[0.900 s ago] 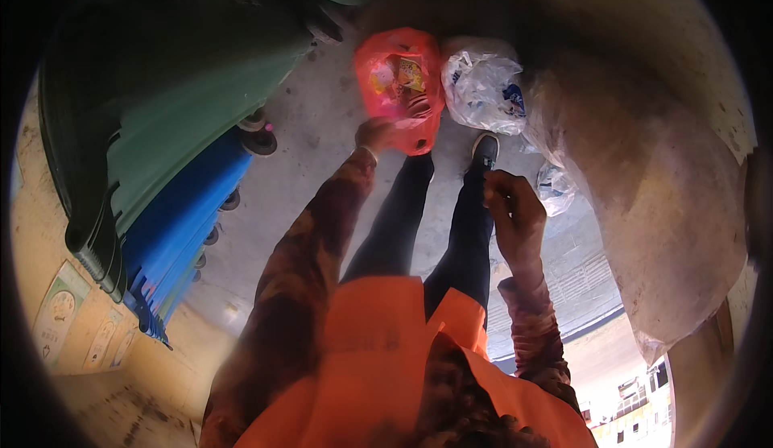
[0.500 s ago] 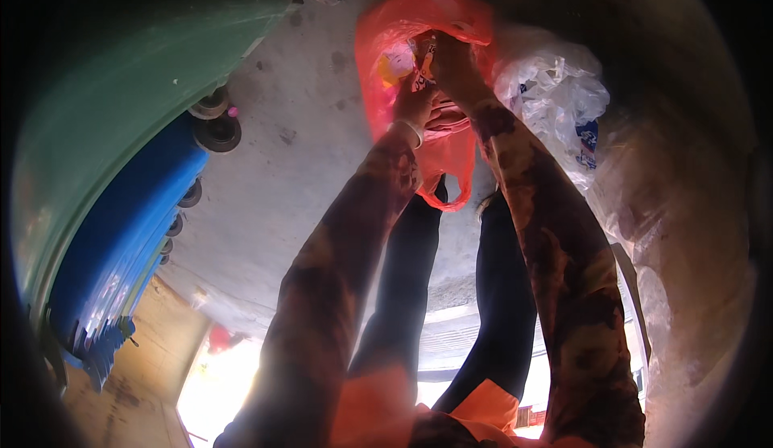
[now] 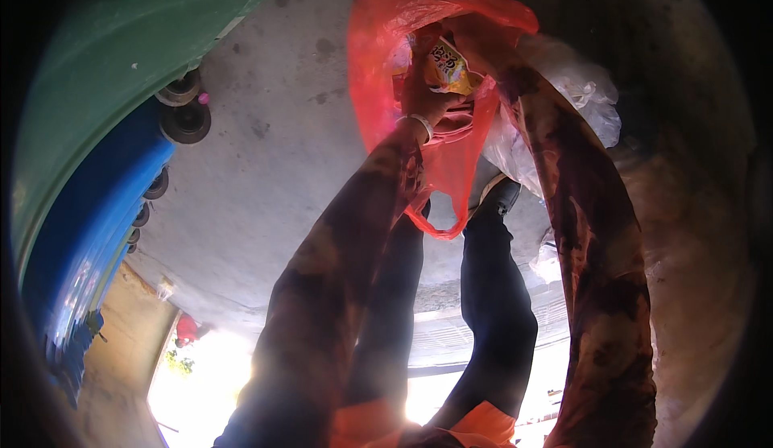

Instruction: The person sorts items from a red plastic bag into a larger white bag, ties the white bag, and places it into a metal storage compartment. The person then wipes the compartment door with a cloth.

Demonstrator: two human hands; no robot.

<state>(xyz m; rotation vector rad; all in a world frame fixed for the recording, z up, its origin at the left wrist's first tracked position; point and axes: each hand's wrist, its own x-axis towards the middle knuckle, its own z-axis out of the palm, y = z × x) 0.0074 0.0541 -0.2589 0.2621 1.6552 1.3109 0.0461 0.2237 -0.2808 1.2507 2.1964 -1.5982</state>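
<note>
A red plastic bag point(image 3: 378, 37) hangs mouth toward me, its loop handles dangling at the lower side. Both my hands reach into it. My left hand point(image 3: 425, 100), with a white band at the wrist, is closed around the lower edge of a yellow printed packet point(image 3: 452, 68) in the bag's mouth. My right hand point(image 3: 483, 41) is inside the bag at the packet's right, its fingers hidden by shadow and red plastic. Pinkish-red folded material point(image 3: 455, 126) shows just below my left hand.
Clear crumpled plastic bags point(image 3: 592, 98) lie on the right beside my right forearm. Along the left stand green point(image 3: 97, 102) and blue point(image 3: 97, 206) wheeled bins with dark wheels point(image 3: 185, 119). Grey concrete floor point(image 3: 266, 174) lies between. My feet are beneath the bag.
My right hand has moved right and deeper into the bag, spreading it wider. The yellow packet has come into clearer view by my left hand. The view has shifted and my right foot now shows.
</note>
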